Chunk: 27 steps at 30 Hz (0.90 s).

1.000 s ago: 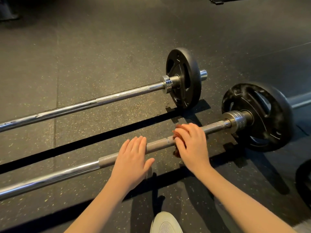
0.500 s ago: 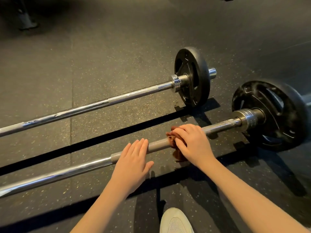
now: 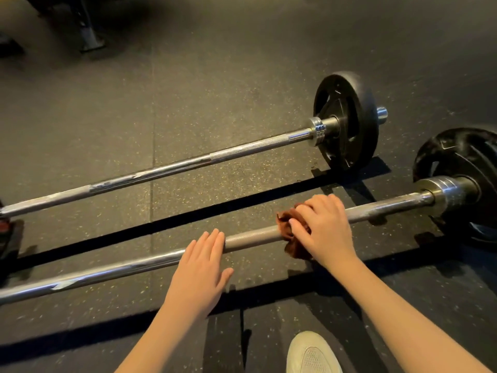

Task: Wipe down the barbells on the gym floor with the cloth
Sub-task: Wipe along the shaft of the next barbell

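Pale shoe at btm edge. L hand, fingers straight, rests flat on near barbell shaft. Just to its R, R hand curls over brown cloth, prob. wrapped round same bar; underside hidden. Beyond, far barbell lies parallel on gym floor, well apart.

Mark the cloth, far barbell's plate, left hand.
cloth (image 3: 294, 249): head view, lower hanging brown fold.
far barbell's plate (image 3: 352, 130): head view, black face near its centre.
left hand (image 3: 200, 270): head view, back of the hand.
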Tool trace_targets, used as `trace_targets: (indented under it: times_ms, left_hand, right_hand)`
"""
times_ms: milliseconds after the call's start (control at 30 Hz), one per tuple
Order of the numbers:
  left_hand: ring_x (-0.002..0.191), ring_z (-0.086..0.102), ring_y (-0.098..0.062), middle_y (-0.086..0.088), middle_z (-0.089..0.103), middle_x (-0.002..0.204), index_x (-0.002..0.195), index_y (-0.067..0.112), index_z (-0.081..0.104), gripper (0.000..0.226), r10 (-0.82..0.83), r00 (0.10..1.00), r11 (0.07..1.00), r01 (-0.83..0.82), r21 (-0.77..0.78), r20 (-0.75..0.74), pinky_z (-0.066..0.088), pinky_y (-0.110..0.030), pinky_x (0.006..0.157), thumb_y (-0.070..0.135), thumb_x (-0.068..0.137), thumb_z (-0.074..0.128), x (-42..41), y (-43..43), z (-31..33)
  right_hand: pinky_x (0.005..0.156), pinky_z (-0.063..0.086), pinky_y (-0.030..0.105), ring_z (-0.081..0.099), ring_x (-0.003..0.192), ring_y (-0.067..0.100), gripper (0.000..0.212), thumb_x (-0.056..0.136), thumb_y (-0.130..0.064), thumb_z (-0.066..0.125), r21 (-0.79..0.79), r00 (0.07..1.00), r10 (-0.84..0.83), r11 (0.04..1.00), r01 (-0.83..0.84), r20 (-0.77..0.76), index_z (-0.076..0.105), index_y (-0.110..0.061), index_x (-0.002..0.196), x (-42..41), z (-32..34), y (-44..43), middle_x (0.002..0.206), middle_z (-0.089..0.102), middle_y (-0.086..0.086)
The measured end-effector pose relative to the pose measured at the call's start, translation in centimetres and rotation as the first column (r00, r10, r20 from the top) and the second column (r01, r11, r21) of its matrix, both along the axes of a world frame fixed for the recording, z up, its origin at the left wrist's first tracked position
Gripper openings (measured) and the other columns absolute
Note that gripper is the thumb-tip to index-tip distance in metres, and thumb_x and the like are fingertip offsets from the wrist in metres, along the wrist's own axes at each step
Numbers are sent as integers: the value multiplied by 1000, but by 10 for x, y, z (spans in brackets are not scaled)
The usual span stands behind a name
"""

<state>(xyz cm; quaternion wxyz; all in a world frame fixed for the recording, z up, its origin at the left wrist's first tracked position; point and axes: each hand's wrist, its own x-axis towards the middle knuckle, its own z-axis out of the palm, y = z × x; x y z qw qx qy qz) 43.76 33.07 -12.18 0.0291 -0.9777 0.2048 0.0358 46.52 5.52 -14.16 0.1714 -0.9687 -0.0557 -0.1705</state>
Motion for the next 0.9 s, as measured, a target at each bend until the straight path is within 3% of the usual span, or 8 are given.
trace_targets:
  times_ms: [100,167,300,400,467,533,767,900]
  left_hand:
    - [124,55,-27,-11,56,136,134,4,53,67,12,1000,1000,-13,14,12,40,-45,101,49,89,33,1,5,-2]
    - [123,56,-27,-11,57,135,133,4,54,67,24,1000,1000,-24,4,19,43,-46,100,49,88,32,4,10,-5]
    - [126,53,-29,-12,54,137,135,4,51,68,22,999,999,-21,-25,29,32,-40,110,51,97,22,6,21,-12]
    - [129,50,-27,-11,51,140,139,4,47,75,12,1000,999,-12,-34,0,23,-38,108,53,100,6,6,28,-11]
    - [130,49,-28,-11,52,140,139,4,46,72,5,1000,999,-5,-49,4,23,-39,108,52,100,9,5,30,-14]
    - [129,49,-28,-11,52,139,138,4,46,67,16,1000,997,-15,-72,8,23,-39,108,50,97,21,3,30,-16]
    - [129,49,-25,-8,53,138,139,5,46,66,24,1000,996,-23,-85,11,32,-41,112,48,93,28,0,34,-12]
    - [131,48,-25,-9,51,141,140,5,45,66,15,1000,996,-14,-85,14,34,-44,110,48,93,28,0,32,-12]
  right_hand:
    - [115,25,52,45,128,29,36,93,-33,40,200,967,-240,947,252,-84,68,-14,104,-5,-4,49,127,58,6]
    - [110,32,50,48,123,29,35,93,-30,42,177,987,-161,971,162,-24,67,-16,113,-14,-9,82,127,59,5]
    - [88,39,41,59,98,26,28,92,-37,50,-101,976,193,978,-183,103,69,-21,105,-4,-9,56,108,65,0]
    - [97,37,50,60,95,25,29,93,-37,47,-111,991,95,990,-85,91,71,-21,96,6,-5,34,97,66,-2]
    - [107,29,58,57,104,24,31,92,-35,44,56,991,-133,990,131,29,71,-20,93,1,-6,57,100,65,-1]
    - [107,31,57,55,108,26,32,93,-33,44,181,964,-267,947,265,-10,72,-19,90,-4,-8,94,103,64,0]
    - [76,46,37,61,85,22,28,91,-34,49,36,988,152,988,-152,18,72,-19,88,7,-5,93,93,66,-2]
    - [81,47,42,59,90,24,33,91,-29,43,109,994,-112,988,110,13,72,-14,91,3,-2,56,95,66,2]
